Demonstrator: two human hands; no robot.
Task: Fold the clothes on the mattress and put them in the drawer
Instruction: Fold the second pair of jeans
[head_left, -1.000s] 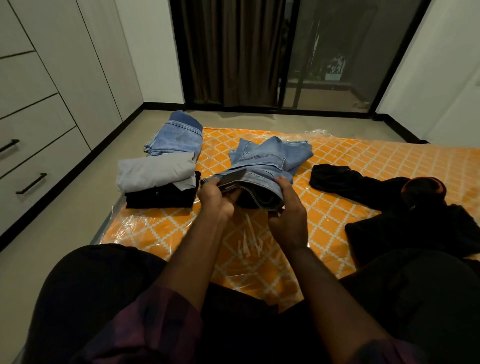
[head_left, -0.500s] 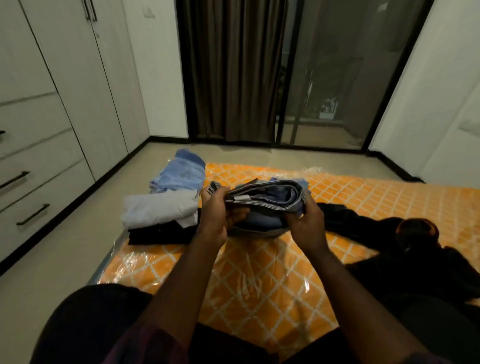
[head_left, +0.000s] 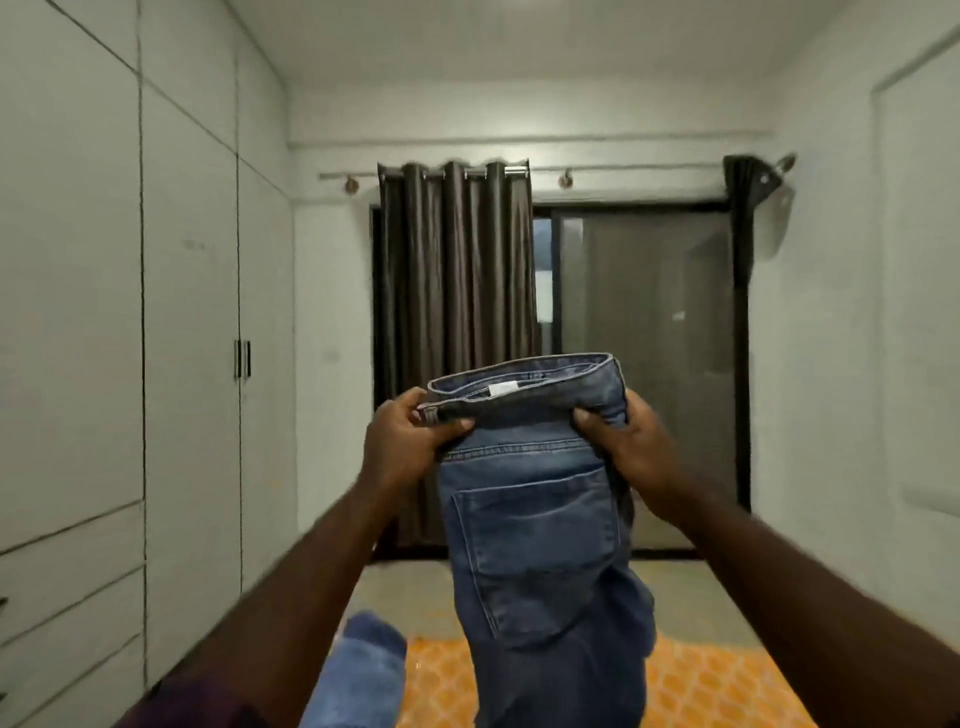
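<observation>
A pair of blue jeans (head_left: 535, 540) hangs in the air in front of me, back pocket facing me, legs dropping down out of view. My left hand (head_left: 410, 439) grips the left end of the waistband. My right hand (head_left: 621, 447) grips the right end. Below lies the orange patterned mattress (head_left: 701, 686). A folded light blue garment (head_left: 363, 670) shows at the mattress's left edge. The drawers (head_left: 67, 587) are in the white cabinet at the lower left, all closed.
Tall white wardrobe doors (head_left: 187, 364) run along the left wall. A dark curtain (head_left: 457, 338) and a sliding glass door (head_left: 644, 374) fill the far wall. Bare floor (head_left: 400, 587) lies between the mattress and the door.
Both hands have lifted the jeans off the mattress to chest height and the bundle has dropped open to hang from the waistband. My view has tilted up toward the far wall.
</observation>
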